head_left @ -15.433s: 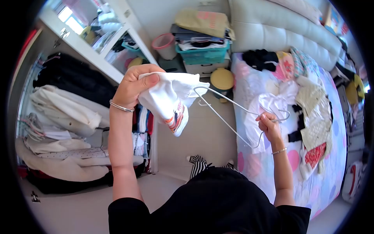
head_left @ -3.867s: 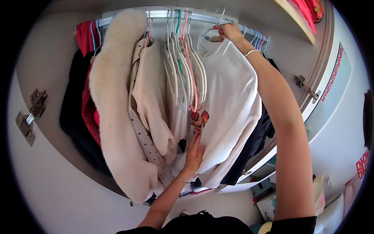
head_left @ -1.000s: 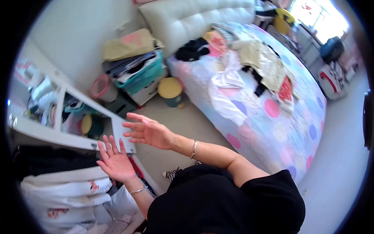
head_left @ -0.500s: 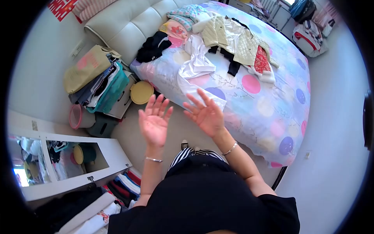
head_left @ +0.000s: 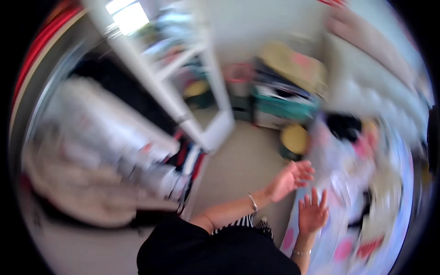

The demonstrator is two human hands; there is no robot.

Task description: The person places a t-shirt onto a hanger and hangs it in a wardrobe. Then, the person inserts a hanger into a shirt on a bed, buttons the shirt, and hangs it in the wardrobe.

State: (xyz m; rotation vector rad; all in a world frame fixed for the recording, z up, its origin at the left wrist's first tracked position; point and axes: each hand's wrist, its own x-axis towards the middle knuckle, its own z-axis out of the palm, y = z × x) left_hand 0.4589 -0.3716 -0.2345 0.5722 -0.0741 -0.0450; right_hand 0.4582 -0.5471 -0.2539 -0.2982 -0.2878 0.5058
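Left of the bed (head_left: 332,238) hang blurred clothes (head_left: 114,128), then come the left hand (head_left: 285,182) and right hand (head_left: 312,214), both spread and empty near its edge, and on it a white garment (head_left: 339,187), seemingly light, soft, perhaps slippery, best gathered by a thick fold.

The top (head_left: 206,250) was coloured black, and the trousers (head_left: 246,222) were striped in black and white. The tub (head_left: 284,107) was coloured teal. The pale bed sheet (head_left: 323,251) was dotted with pink.
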